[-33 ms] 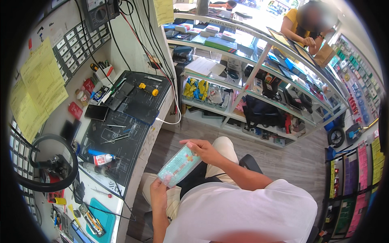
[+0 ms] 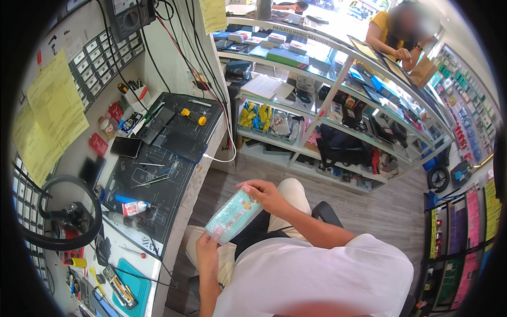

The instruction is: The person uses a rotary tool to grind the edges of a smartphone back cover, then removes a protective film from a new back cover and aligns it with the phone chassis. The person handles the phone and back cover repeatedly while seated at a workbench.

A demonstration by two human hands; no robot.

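Note:
Over my lap I hold a flat, mint-green packet [image 2: 232,216] in clear, shiny plastic wrap, tilted with its upper end toward the right. My right hand [image 2: 268,197] grips the upper end, thumb on the face and fingers behind it. At the lower end my left hand [image 2: 207,256] pinches the near corner of the wrap; some of its fingers are hidden behind the packet. Orange and yellow print shows on the packet's face, and its contents cannot be made out.
To my left stands a workbench with a black mat [image 2: 179,171], tweezers [image 2: 150,180], a white bottle [image 2: 134,208], a yellow tool [image 2: 193,115] and a teal mat [image 2: 132,282]. A ring lamp [image 2: 97,211] juts over it. Ahead are glass display shelves [image 2: 296,108]; a person [image 2: 388,39] leans behind them.

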